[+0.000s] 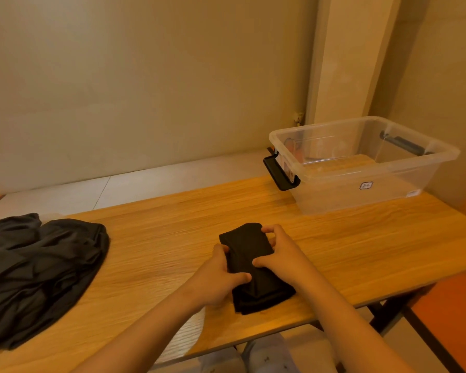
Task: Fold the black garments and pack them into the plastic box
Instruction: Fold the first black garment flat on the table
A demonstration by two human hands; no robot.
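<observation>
I am at a wooden table (172, 224); its top is light brown with long lines in the wood; dark legs (388, 313) show under its right end. Behind the table is a plain pale wall (145, 90); a wide post (347, 63) stands against it on the right; the floor (145, 179) past the table has big pale tiles; low on the right the floor looks orange (455, 319).

The plastic box (334, 200) sits on the far right corner of the table; it is clear, so I can see the table through it; it has no lid on; a black handle (280, 173) hangs on its left end and a grey one (404, 145) sits on its right end; a small sticker (366, 185) is on the side that faces me.

The folded black garment (250, 251) lies on the table right in front of me, near my edge and well apart from the box; it is a small thick bundle; both my hands are on it. My left hand (221, 275) grips its left side, fingers curled round the edge and thumb on top; my right hand (277, 251) holds its right side, fingers bent round the far corner and thumb pressing on the cloth.

A loose pile of black garments (38, 270) lies at the left end of the table, crumpled, well apart from my hands.
</observation>
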